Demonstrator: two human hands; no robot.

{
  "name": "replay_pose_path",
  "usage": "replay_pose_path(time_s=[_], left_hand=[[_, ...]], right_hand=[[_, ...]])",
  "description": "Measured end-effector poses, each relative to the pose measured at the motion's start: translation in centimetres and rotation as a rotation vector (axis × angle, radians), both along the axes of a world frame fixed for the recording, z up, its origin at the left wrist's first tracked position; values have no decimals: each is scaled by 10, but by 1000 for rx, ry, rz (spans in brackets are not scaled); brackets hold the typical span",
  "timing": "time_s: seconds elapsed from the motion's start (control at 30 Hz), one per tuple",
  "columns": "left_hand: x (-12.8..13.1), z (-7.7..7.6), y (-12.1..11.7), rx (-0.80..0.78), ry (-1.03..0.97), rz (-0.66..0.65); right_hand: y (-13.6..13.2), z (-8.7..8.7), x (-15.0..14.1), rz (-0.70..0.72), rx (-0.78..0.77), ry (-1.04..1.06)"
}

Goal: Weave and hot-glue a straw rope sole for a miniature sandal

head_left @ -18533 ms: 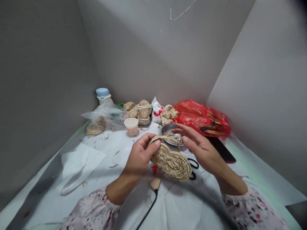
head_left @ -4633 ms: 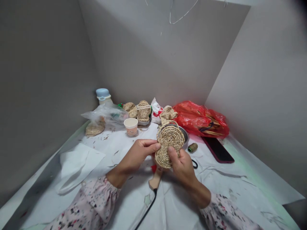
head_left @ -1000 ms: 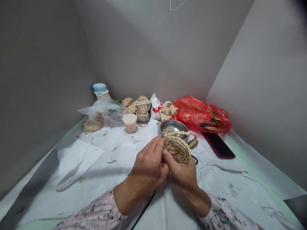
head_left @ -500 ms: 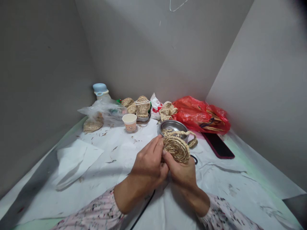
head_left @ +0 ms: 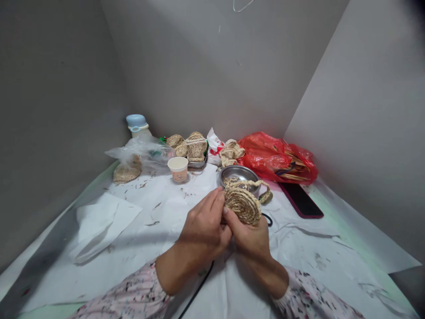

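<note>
A round coil of braided straw (head_left: 244,206) is held up between both hands, tilted toward me. My right hand (head_left: 252,235) grips its lower edge, thumb pressed on the coil's face. At the left edge, the fingers of my left hand (head_left: 206,221) are closed on the same coil; their tips are partly hidden. From the top of the coil a loose braid (head_left: 257,183) runs to the right and ends in a small bundle (head_left: 266,196). Just behind stands a metal bowl (head_left: 229,169) with straw scraps in it.
A paper cup (head_left: 178,170), a clear plastic bag (head_left: 142,148), a blue-lidded bottle (head_left: 137,122) and woven straw pieces (head_left: 196,147) stand at the back. Rightward lie a red plastic bag (head_left: 265,150) and a phone (head_left: 302,201). White paper (head_left: 99,226) lies at left.
The whole view has shifted slightly, so everything sits a little further left. Both hands keep their hold on the straw coil, with no clear change in grip.
</note>
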State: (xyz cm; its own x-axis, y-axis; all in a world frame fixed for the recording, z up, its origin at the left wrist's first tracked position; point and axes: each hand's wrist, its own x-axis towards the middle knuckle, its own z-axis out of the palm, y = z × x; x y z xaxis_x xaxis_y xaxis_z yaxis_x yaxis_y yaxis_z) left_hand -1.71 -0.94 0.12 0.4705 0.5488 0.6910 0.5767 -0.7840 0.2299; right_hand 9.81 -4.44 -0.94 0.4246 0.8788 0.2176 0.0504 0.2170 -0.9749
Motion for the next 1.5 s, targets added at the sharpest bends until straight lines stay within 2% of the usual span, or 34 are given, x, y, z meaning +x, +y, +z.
replay_pose_path(time_s=[0.97, 1.5], left_hand=[[1, -3, 1, 42, -8, 11], [2, -11, 5, 114, -59, 12]], right_hand=[[1, -4, 0, -15, 14, -15], [4, -3, -4, -37, 51, -71]])
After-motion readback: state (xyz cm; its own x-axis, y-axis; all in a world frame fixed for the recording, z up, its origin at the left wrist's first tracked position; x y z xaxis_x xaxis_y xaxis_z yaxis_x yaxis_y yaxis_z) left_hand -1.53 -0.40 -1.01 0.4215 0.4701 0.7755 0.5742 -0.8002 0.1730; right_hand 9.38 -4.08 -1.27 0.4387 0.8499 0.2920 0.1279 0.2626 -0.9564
